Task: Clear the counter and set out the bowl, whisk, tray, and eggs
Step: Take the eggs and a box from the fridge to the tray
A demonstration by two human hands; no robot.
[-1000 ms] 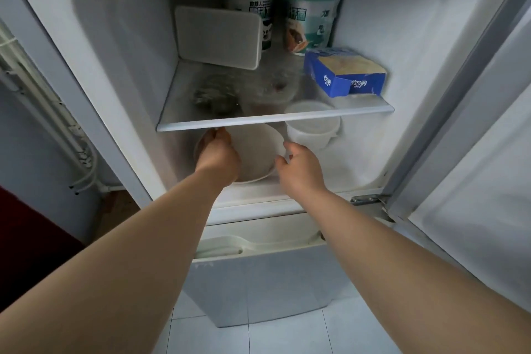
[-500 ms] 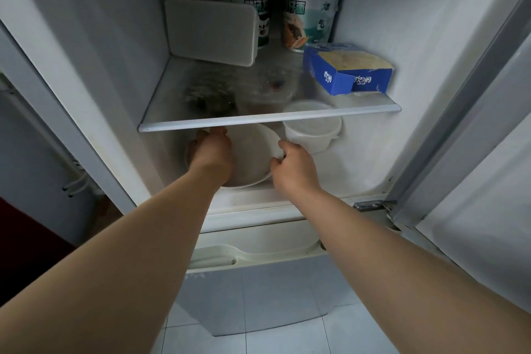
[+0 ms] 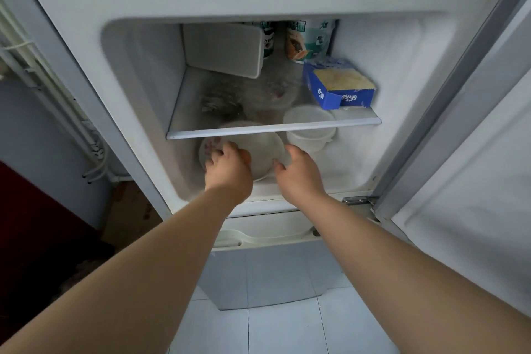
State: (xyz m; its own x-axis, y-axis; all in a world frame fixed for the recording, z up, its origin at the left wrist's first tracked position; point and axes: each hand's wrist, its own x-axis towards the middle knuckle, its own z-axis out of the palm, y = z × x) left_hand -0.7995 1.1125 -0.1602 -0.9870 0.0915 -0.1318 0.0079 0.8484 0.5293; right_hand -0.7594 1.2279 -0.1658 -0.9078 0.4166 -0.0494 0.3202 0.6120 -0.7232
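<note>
Both arms were deep in the open fridge compartment (image 3: pixel 138 66), centre of the frame, and the picture had changed from a second before: the hands had slackened. The left hand (image 3: pixel 230 165) sat with fingers spread and loose over the near left rim of the covered bowl (image 3: pixel 263 152), no longer wrapped round it as it had been. The right hand (image 3: pixel 298 168) had eased back too, fingertips just touching the bowl's right edge, palm clear, nothing clasped in it. The bowl itself rested on the compartment floor, under the glass shelf (image 3: pixel 273 127) and slightly further left than before, with the lidded white tub (image 3: pixel 311 135) just to its right. On the shelf above, at upper right, the blue box (image 3: pixel 339 89) had not budged.

My read: this dish was being parked in the cold, part of clearing the counter, and it looked put down for good. Setting out the whisk, tray and eggs seemed still ahead; none showed here.
</note>
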